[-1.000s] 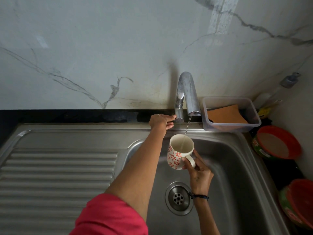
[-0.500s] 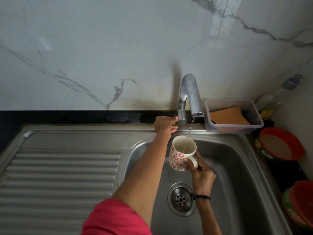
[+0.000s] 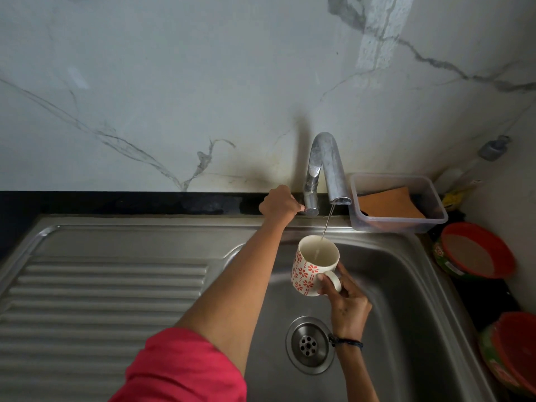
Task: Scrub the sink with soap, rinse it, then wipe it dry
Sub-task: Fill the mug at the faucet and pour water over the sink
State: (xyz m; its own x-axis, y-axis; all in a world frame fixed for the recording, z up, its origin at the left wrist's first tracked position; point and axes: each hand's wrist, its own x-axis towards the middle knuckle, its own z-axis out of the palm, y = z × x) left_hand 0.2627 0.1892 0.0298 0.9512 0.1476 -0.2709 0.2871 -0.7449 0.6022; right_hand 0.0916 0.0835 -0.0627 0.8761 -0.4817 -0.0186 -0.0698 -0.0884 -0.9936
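- We saw the steel sink (image 3: 406,285) below the marble wall, with its round drain (image 3: 309,344) in the bottom of the basin.
- The tap (image 3: 324,169) stood at the back edge of the sink, and a thin stream of water (image 3: 327,224) ran from its spout.
- The left hand (image 3: 280,204) was at the base of the tap, with the fingers curled on its lever.
- The right hand (image 3: 346,303) was over the basin, just in front of the tap, and it held a white mug (image 3: 314,265) with red flowers by the handle.
- The mug stood under the spout, a little tilted, and the water fell into it.
- A ribbed draining board (image 3: 101,300) lay to the left of the basin.
- A clear plastic box (image 3: 398,203) stood just right of the tap, with an orange cloth (image 3: 391,203) inside.
- Two red bowls (image 3: 478,250) were on the dark tabletop, right of the sink.
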